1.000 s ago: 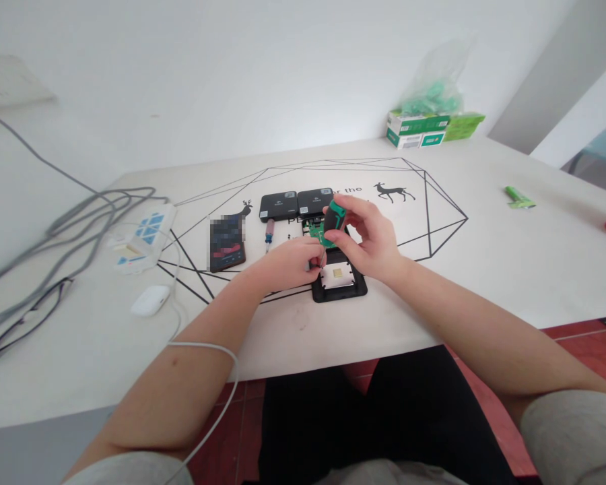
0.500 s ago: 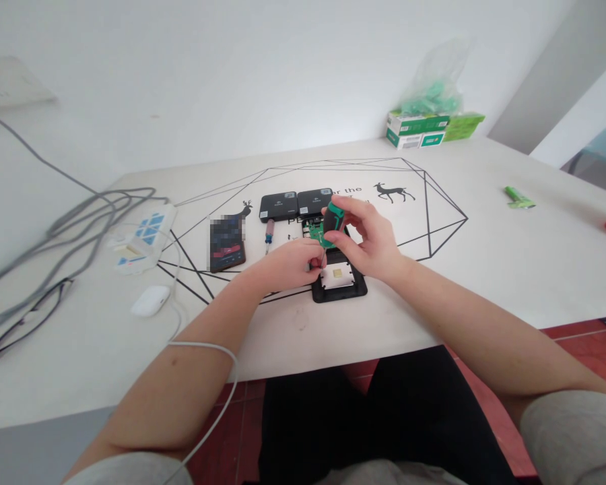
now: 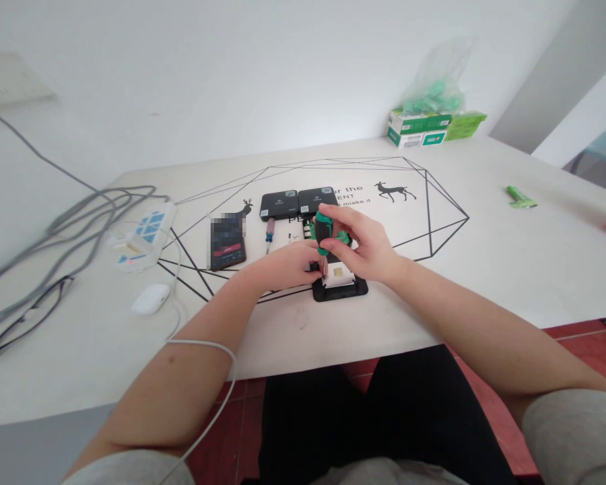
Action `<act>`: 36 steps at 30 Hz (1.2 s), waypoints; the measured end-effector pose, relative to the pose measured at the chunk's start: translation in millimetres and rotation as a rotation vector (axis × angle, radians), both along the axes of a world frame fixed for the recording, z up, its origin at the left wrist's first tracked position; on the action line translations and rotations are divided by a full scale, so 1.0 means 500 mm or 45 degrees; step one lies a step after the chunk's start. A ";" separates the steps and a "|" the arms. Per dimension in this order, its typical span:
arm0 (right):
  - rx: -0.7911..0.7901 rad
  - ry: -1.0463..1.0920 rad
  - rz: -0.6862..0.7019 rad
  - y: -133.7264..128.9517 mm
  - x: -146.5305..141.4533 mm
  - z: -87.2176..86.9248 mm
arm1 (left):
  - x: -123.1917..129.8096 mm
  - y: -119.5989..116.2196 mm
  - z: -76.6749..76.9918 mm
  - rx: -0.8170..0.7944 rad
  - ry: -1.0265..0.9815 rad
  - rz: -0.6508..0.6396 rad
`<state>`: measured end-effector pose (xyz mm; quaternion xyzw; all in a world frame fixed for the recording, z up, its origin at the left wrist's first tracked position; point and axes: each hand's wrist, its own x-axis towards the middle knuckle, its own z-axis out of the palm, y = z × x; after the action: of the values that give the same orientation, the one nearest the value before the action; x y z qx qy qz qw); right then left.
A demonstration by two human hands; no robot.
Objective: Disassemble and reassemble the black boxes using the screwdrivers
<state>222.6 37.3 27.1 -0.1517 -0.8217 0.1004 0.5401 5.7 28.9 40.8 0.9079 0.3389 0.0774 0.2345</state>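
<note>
A green and black screwdriver (image 3: 324,234) stands nearly upright in my right hand (image 3: 358,242), its shaft pointing down at the left edge of a silver plate (image 3: 339,274). That plate lies in an open black casing (image 3: 341,294). Behind it a green circuit board (image 3: 342,236) shows partly under my right hand. My left hand (image 3: 303,263) has its fingers closed beside the screwdriver's tip at the casing's left side; what they pinch, if anything, is hidden.
Two black boxes (image 3: 279,205) lie behind the casing. Left of it are a second screwdriver (image 3: 269,232), tiny screws, a phone (image 3: 227,242), a white case (image 3: 151,299), a power strip (image 3: 154,232), cables and glasses (image 3: 27,320). Green boxes (image 3: 419,122) stand at the back right.
My right hand has shifted slightly left and down with the screwdriver, which now stands more upright over the plate's left edge. My left hand has barely moved.
</note>
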 end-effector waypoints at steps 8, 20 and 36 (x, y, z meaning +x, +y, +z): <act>0.043 -0.016 -0.045 0.000 -0.002 0.002 | 0.004 -0.008 0.008 -0.022 -0.027 0.045; 0.027 0.099 0.006 -0.001 -0.002 0.002 | -0.002 -0.006 0.001 -0.053 -0.081 0.033; -0.032 0.172 -0.036 0.003 0.001 -0.002 | -0.002 -0.010 0.005 -0.062 -0.150 0.017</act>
<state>223.0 39.0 26.4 -0.1631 -0.7799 0.1130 0.5936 4.9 23.8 43.2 0.8934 0.3323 0.1239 0.2757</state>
